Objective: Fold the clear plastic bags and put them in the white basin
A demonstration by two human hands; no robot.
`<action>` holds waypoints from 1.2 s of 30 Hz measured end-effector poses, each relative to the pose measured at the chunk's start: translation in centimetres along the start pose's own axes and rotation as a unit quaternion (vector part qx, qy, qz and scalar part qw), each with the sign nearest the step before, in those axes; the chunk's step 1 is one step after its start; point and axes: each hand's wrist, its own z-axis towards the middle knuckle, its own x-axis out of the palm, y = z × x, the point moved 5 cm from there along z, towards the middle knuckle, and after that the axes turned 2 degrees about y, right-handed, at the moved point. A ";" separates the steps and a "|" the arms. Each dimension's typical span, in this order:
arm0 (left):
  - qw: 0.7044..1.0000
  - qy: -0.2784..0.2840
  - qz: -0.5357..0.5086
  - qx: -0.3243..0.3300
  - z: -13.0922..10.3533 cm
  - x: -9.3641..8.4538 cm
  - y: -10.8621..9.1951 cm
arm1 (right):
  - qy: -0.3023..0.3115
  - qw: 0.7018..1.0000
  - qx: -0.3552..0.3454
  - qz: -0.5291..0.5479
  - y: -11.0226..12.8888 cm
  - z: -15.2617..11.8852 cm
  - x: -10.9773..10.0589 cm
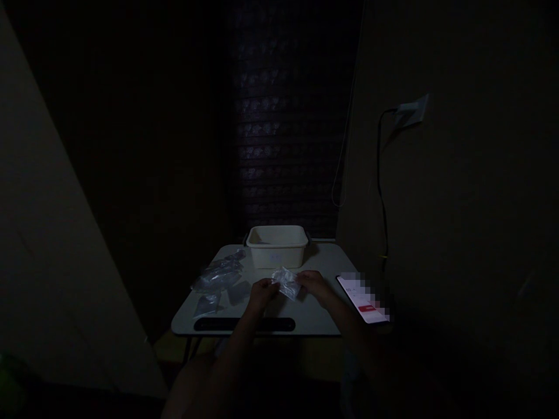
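Note:
Between my hands, above the middle of the small white table [314, 317], is a clear plastic bag [286, 283]. My left hand [262, 293] pinches its left edge, and the fingers of my right hand [312, 284] are closed on its right edge. Whatever the bag may contain is too dim to make out. Just beyond it stands a white plastic tub [278, 256] with dark handles. Several more clear plastic bags [218, 274] lie in a loose heap on the left, with a separate small bag [207, 304] nearer the front edge.
A phone [362, 299] with a lit screen lies at the table's right edge. A dark slot [218, 324] runs along the front. On the right wall, a black cable [379, 169] hangs from a socket [410, 112]. Dark blinds [271, 145] are behind the table. The room is very dim.

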 end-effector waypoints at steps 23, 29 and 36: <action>0.705 -0.041 0.628 0.326 6.9 -2.7 -6.6 | -0.042 0.959 -0.164 -0.228 8.3 6.6 -4.7; 0.679 -0.010 0.637 0.366 8.4 -2.6 -5.1 | -0.087 0.915 -0.231 -0.319 10.5 10.6 -5.0; 0.700 -0.016 0.605 0.380 5.7 -3.1 -4.4 | -0.007 0.901 -0.203 -0.384 7.9 12.4 -4.0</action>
